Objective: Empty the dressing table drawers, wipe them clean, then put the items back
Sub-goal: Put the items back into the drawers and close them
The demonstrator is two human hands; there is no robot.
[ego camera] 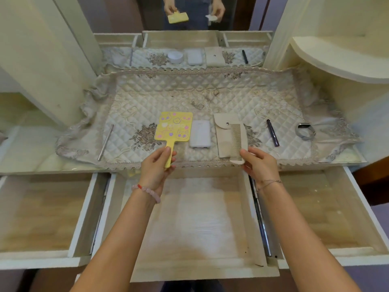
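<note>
The left hand (156, 165) gripped the yellow mirror (174, 126) by its handle, hiding most of it, and the right hand (257, 163) pinched the comb (237, 142) by its near end, both at the quilted cloth's (189, 91) near edge, just beyond the open middle drawer (200, 270), with the mirror's cartoon print too blurred to read.

A quilted cloth (189, 95) covers the dressing table (27, 150). On it lie a metal stick (105, 142), power bank (200, 133), pouch (222, 133), pen (273, 133) and wristband (305, 131).
</note>
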